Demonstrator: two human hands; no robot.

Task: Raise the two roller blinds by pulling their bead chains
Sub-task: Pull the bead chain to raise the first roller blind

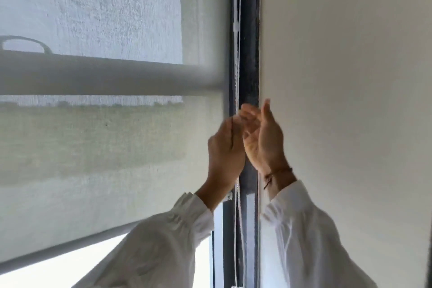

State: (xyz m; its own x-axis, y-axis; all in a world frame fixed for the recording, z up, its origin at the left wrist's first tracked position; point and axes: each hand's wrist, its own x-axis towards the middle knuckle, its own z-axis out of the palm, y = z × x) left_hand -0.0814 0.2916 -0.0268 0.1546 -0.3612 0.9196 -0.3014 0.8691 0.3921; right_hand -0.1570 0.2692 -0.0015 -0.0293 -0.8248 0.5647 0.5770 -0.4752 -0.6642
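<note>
Both hands are up at the bead chain, which hangs in white strands down the dark window frame; the left hand is closed round the strands, the right hand is spread, fingers loose, gripping nothing; the chain looks light, limp and slick, so I'd pinch it firmly between thumb and fingers, one strand only; the roller blind is thin translucent fabric, its bottom bar partly lifted, daylight below; plain pale wall on the right.
</note>
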